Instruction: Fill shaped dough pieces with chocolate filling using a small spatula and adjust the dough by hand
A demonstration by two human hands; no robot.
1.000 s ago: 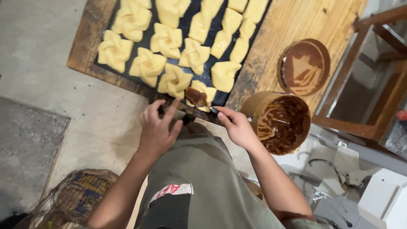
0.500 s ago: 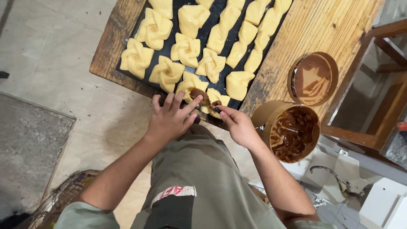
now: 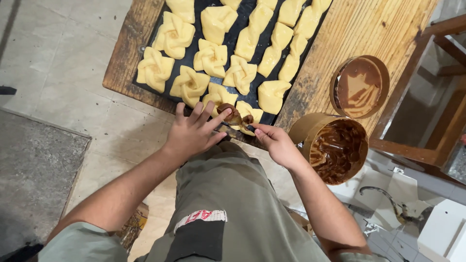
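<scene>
My left hand [image 3: 193, 133] rests at the near edge of a black baking tray [image 3: 194, 47], its fingers spread and touching the nearest pastry [image 3: 221, 97]. My right hand [image 3: 274, 142] pinches a thin dark tool with brown chocolate filling [image 3: 232, 113] on its tip, over a folded raw dough piece [image 3: 250, 114]. Several pale folded dough pastries lie in rows on the tray. A tub of brown chocolate spread [image 3: 335, 149] stands just to the right of my right hand.
The tray lies on a worn wooden table [image 3: 359, 29]. The tub's lid [image 3: 359, 86], smeared brown inside, lies on the wood beyond the tub. Tiled floor [image 3: 58, 82] is on the left and a wooden frame [image 3: 437, 97] on the right.
My view has shifted so the tray sits higher and more to the right. My left hand has opened out toward the nearest pastry, and the filling now sits by its fingertips.
</scene>
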